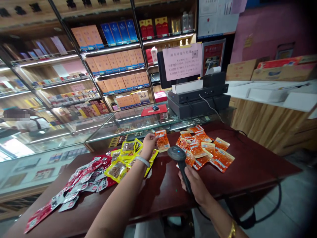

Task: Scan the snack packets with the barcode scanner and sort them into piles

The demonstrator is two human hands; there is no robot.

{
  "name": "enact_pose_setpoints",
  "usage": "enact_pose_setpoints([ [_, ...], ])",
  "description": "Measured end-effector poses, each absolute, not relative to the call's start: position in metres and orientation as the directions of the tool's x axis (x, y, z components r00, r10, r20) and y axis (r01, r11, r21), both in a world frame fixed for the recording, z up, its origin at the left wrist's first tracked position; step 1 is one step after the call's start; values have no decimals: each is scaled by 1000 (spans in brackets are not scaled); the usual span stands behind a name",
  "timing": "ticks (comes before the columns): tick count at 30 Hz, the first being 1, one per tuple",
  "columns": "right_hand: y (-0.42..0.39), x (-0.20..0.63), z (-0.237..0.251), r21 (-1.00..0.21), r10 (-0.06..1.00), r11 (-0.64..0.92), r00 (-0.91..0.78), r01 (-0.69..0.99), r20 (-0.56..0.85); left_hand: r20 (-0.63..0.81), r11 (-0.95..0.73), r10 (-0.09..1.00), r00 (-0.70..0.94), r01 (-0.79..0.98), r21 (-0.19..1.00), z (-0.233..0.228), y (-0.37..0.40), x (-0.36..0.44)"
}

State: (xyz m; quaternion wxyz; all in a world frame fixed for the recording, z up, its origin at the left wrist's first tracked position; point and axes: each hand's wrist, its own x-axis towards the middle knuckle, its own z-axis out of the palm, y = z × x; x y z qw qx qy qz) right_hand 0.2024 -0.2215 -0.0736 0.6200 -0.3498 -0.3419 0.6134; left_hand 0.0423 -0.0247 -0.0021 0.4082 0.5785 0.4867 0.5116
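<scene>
Holding a small orange foil snack packet (162,140) pinched in my left hand (149,142), I keep it lifted just above the dark red wooden bench (163,188), between the yellow packets (123,158) and the heap of orange packets (205,148). My right hand (195,185) is clenched around the handle of a black handheld barcode scanner (180,162), its head just beside the lifted packet. Red and white packets (74,185) lie spread out to the left.
</scene>
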Motion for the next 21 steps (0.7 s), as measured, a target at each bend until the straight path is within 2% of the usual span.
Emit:
enact_pose_setpoints([
  [7,-222,203,-73,-879,998,50,45,-474,33,195,-194,981,2,104,975,-3,-24,41],
  [10,-220,202,-76,-866,998,48,49,-498,27,84,-84,996,-6,53,995,-15,-20,52],
  [13,-219,202,-79,-849,997,64,71,-524,31,-68,66,998,-12,-93,993,-22,-17,83],
  [15,-218,201,-78,-838,996,75,85,-540,35,-142,157,986,85,-215,964,-22,-18,110],
  [17,-219,202,-76,-830,996,73,90,-552,28,-154,222,958,243,-279,934,-19,-20,133],
  [19,-220,202,-73,-826,996,60,86,-561,14,-117,213,937,329,-271,939,-14,-21,143],
  [21,-220,202,-72,-824,997,50,75,-565,10,-61,120,951,304,-179,977,-9,-18,135],
])
